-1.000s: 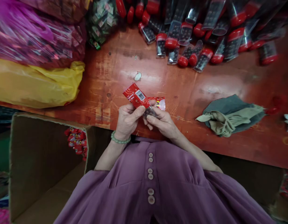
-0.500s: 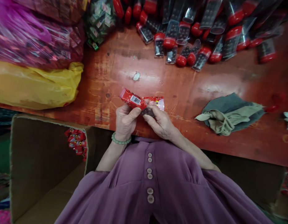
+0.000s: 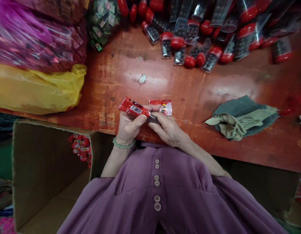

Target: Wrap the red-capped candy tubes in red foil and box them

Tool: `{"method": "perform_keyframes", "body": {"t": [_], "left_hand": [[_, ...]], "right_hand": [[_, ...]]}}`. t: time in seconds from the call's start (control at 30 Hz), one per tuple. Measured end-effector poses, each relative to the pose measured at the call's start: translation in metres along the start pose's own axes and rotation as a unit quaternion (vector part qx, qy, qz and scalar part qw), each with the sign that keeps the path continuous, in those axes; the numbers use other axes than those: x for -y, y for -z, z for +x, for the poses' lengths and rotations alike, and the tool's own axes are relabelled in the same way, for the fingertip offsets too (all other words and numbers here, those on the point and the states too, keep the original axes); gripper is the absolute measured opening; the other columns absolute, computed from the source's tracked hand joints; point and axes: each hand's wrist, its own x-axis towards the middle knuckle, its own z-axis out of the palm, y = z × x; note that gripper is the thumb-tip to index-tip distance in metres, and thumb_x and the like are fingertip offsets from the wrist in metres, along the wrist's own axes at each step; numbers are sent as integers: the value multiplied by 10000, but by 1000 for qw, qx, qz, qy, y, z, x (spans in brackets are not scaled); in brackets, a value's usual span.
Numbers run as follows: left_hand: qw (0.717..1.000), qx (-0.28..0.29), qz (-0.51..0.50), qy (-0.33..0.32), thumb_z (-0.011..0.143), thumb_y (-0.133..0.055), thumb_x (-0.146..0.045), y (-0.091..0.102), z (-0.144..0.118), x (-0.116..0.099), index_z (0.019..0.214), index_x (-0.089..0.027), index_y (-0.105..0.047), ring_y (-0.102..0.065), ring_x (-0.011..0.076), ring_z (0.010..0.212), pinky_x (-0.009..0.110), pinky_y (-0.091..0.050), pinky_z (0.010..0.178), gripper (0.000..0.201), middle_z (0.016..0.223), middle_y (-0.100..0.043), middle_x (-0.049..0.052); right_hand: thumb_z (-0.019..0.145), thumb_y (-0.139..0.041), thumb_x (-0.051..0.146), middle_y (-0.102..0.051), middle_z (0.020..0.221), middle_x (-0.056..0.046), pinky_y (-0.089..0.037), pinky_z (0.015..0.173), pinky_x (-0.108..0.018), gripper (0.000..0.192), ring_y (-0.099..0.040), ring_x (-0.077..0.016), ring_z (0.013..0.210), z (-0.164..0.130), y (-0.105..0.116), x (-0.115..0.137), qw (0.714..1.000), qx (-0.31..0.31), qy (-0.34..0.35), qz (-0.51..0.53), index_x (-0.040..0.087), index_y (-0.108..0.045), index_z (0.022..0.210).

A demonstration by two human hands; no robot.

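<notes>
In front of my body, my left hand is closed around a red printed sleeve with a white barcode patch, the thumb pressing near its right end. A tube of dark balls shows at that end of the sleeve, and my right hand pinches it between thumb and fingers. How far the tube sits inside the sleeve is hidden. Just behind my right fingers, a second red wrapper with a pale corner lies flat on the reddish wooden table.
Several clear tubes with red caps are heaped at the back. Pink and yellow bags fill the left side. A grey-green cloth lies right. Below the table edge stands a cardboard box with red packets.
The red sleeve has shifted slightly left and down and turned a little, its left end wider in view. My left hand moved left with it; less of the tube shows now.
</notes>
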Motion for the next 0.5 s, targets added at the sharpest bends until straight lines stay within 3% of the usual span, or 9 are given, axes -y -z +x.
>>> {"method": "perform_keyframes", "body": {"t": [0.13, 0.23, 0.33, 0.5], "left_hand": [[999, 26, -6, 24, 627, -874, -445, 1, -4, -5, 897, -170, -757, -692, 343, 1108, 462, -572, 960, 403, 1015, -766, 130], [1000, 13, -22, 17, 668, -848, -434, -2, -4, -3, 972, -193, -739, -684, 334, 1129, 464, -570, 970, 403, 1070, -757, 118], [999, 6, -35, 9, 709, -812, -421, -3, -4, 1, 993, -213, -722, -684, 316, 1132, 450, -584, 958, 363, 1090, -753, 96], [997, 40, -28, 55, 705, -805, -441, -2, -9, 1, 859, -211, -667, -720, 318, 1041, 406, -657, 763, 310, 1127, -740, 90]], "right_hand": [[1001, -466, 383, -625, 933, -30, -491, 702, -273, 219, -583, -141, 782, 0, 4, 8, 990, 39, -38, 130, 200, -579, 1045], [997, -482, 404, -524, 758, 22, -423, 584, -235, 243, -484, -96, 622, 2, 5, 10, 965, 66, -82, 240, 191, -543, 899], [979, -514, 447, -488, 719, 34, -380, 549, -225, 294, -440, -83, 594, 4, 4, 7, 949, 76, -102, 289, 183, -520, 850], [939, -570, 499, -472, 668, 43, -334, 490, -217, 349, -419, -73, 548, 0, -3, -2, 916, 102, -121, 369, 176, -524, 817]]}}
